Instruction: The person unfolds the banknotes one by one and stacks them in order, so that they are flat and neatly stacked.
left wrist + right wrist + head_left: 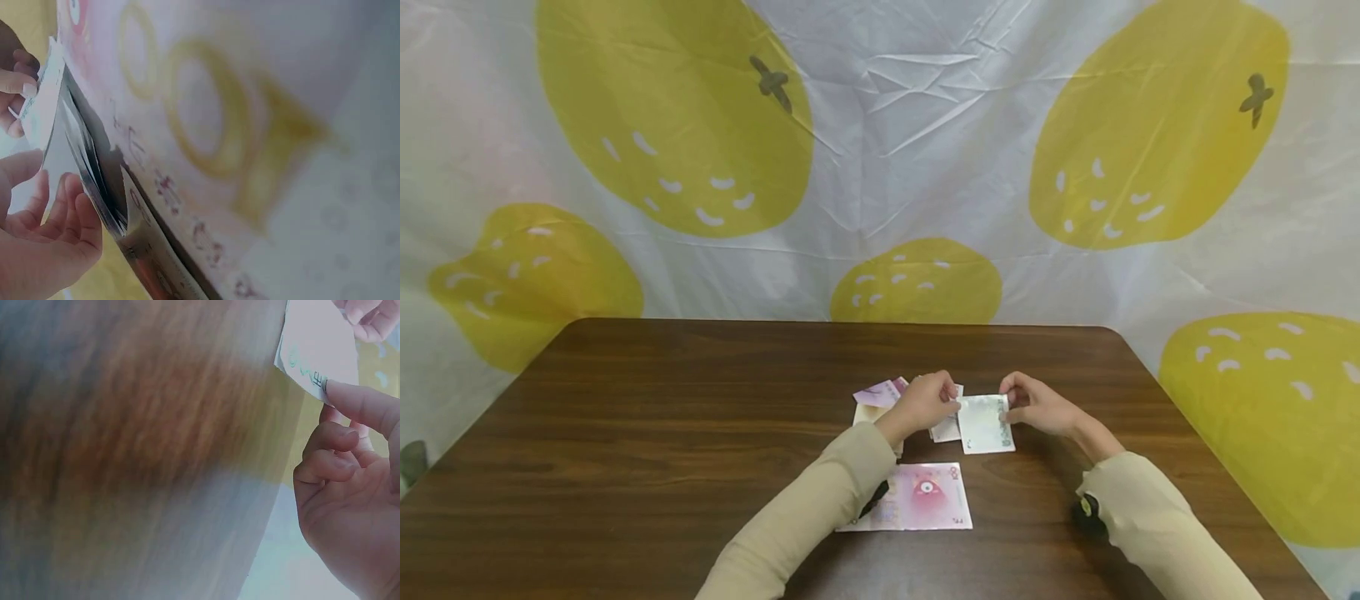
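A pale banknote with green print (985, 425) is stretched between both hands over the table. My left hand (925, 404) pinches its left edge between thumb and fingers. At its right edge my right hand (1041, 408) pinches it; the right wrist view shows the thumb on the printed corner (309, 372). Several other banknotes (877, 394) lie partly hidden beneath and behind the left hand. Nearer me, a pink 100 banknote (932, 496) lies flat, partly covered by the left forearm; its gold figures (200, 106) fill much of the left wrist view.
All this is on a dark wood-grain table (625, 450). Behind it hangs a white cloth (917, 167) printed with big yellow lemons. A dark band with a small device (1088, 510) is on the right wrist.
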Motion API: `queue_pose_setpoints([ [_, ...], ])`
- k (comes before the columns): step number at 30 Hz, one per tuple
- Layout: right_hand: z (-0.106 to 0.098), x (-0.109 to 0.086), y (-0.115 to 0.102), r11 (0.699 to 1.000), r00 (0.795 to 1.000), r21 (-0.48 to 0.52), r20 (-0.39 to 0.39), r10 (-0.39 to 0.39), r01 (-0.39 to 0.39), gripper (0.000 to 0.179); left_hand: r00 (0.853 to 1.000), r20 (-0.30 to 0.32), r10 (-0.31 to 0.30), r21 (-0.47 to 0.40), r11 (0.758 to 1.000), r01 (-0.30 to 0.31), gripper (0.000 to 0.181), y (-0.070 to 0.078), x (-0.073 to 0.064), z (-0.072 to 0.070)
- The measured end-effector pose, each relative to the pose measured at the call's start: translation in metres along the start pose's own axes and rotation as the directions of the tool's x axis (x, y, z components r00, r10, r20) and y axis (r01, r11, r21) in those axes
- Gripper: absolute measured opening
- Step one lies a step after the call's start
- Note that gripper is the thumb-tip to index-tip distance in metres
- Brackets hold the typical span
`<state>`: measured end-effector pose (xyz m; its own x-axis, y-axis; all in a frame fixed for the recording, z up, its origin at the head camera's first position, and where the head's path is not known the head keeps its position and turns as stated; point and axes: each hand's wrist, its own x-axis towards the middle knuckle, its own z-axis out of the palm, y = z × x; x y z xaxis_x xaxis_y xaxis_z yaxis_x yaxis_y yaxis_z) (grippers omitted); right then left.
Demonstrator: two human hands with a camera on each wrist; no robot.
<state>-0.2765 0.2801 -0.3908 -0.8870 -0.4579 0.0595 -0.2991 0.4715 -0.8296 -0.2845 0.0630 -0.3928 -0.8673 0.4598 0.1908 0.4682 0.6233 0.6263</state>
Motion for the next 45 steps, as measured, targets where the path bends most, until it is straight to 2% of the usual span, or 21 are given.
queue_pose_setpoints([
  [4,0.0,0.0,-0.004,0.999,1.0,0.017,-0.001,-0.029,0.029,0.03,1.0,-0.021,-0.012,-0.081,0.997,0.01,0.011,-0.001,-0.001,-0.002],
  [8,0.0,-0.001,-0.007,0.998,0.998,0.008,-0.011,-0.059,0.059,0.03,0.999,-0.006,-0.034,-0.181,0.983,0.032,0.01,0.0,-0.003,-0.007],
  [10,-0.001,-0.001,-0.009,0.997,0.997,0.004,-0.015,-0.075,0.075,0.03,0.999,0.017,-0.037,-0.266,0.963,0.04,0.01,0.0,-0.004,-0.009],
  [12,0.0,-0.001,-0.01,0.996,0.996,0.004,-0.018,-0.089,0.089,0.031,0.999,0.039,-0.022,-0.358,0.933,0.034,0.011,-0.002,-0.005,-0.01],
  [13,0.0,-0.001,-0.011,0.995,0.995,0.008,-0.019,-0.097,0.097,0.031,0.999,0.049,-0.01,-0.401,0.915,0.029,0.011,-0.003,-0.005,-0.011],
  [14,0.0,-0.001,-0.012,0.995,0.995,0.015,-0.018,-0.102,0.103,0.031,0.999,0.045,0.03,-0.437,0.899,-0.007,0.013,-0.011,-0.002,-0.006],
  [16,0.001,-0.002,-0.013,0.993,0.994,0.024,-0.019,-0.111,0.111,0.03,0.997,0.059,0.044,-0.474,0.88,-0.01,0.014,-0.014,-0.003,-0.006],
  [20,0.003,-0.003,-0.014,0.99,0.991,0.047,-0.017,-0.134,0.134,0.03,0.998,0.054,0.023,-0.468,0.884,0.005,0.012,-0.015,-0.006,-0.006],
  [21,0.004,-0.003,-0.015,0.989,0.99,0.048,-0.019,-0.14,0.141,0.03,0.998,0.062,-0.01,-0.46,0.887,0.038,0.011,-0.007,-0.011,-0.011],
  [28,0.008,-0.004,-0.02,0.986,0.987,0.057,-0.026,-0.156,0.157,0.033,1.0,0.028,-0.012,-0.438,0.899,0.023,0.008,-0.005,-0.02,-0.015],
  [32,0.011,-0.007,-0.024,0.989,0.992,0.085,-0.031,-0.12,0.122,0.032,0.999,0.02,-0.03,-0.459,0.888,0.036,0.007,-0.008,-0.026,-0.017],
  [38,0.018,-0.011,-0.03,0.994,0.998,0.105,-0.06,-0.02,0.026,0.027,0.998,0.019,-0.067,-0.517,0.854,0.067,0.009,-0.011,-0.035,-0.021],
  [42,0.022,-0.015,-0.038,0.992,0.997,0.125,-0.079,0.004,0.005,0.024,0.996,0.003,-0.094,-0.544,0.835,0.081,0.008,-0.001,-0.046,-0.031],
  [45,0.026,-0.016,-0.037,0.985,0.996,0.17,-0.094,0.007,0.009,0.025,0.993,-0.014,-0.121,-0.568,0.818,0.091,0.007,-0.003,-0.047,-0.031],
])
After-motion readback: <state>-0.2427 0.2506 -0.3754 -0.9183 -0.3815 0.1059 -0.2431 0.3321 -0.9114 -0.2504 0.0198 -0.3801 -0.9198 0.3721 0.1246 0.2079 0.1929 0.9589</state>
